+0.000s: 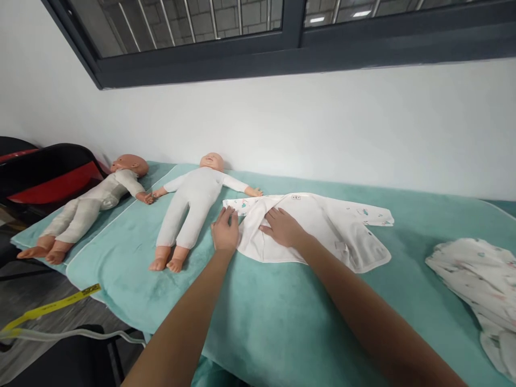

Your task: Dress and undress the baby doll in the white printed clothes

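Observation:
A white long-sleeved baby shirt [308, 223] lies spread open on the green cover, with small coloured prints on its sleeves and a tag mark at the neck. At its left sleeve is my left hand [226, 231], fingers bent together at the cuff; the fingertips are partly hidden. My right hand [284, 228] rests on the shirt's left front panel, palm down with fingers stretched out. To the left of the shirt, a baby doll [193, 196] in a white bodysuit lies on its back, one arm reaching close to the left sleeve.
A second doll [97, 199] lies farther left, near black and red chairs [56, 180]. A crumpled printed white garment [479, 290] is at the right. The green cover [282, 317] drapes the table against the wall, under a dark-framed window [258, 62]. A yellow strap [56, 305] hangs lower left.

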